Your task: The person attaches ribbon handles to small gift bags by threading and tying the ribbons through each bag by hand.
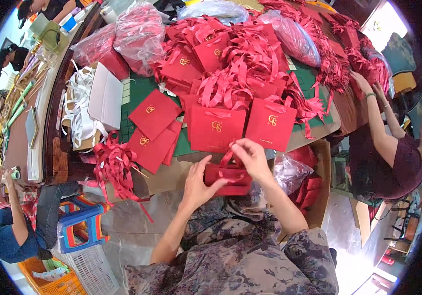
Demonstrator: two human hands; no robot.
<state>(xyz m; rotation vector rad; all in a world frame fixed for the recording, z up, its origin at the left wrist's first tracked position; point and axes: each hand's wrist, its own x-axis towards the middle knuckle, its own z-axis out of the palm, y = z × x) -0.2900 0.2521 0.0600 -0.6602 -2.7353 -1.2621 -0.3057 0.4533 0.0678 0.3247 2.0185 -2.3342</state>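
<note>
Close in front of my body, a small red paper gift bag [239,189] is held low at the table's near edge. My left hand [198,188] is closed on its left side, thumb across the top. A red ribbon [227,158] rises from the bag, and the fingertips of my right hand [251,160] are pinched on it. Just beyond lie finished-looking red bags with gold print, one flat bag [211,135] straight ahead and another bag [271,129] to its right. To the left, a few flat red bags [157,114] overlap.
A heap of red ribbon-handled bags [235,64] covers the green mat [132,91]. Left are loose red ribbons [115,160] and a white box [105,97] beside white ribbons. A cardboard box [323,184] stands below right. Co-workers sit at both sides; plastic stools [85,226] stand lower left.
</note>
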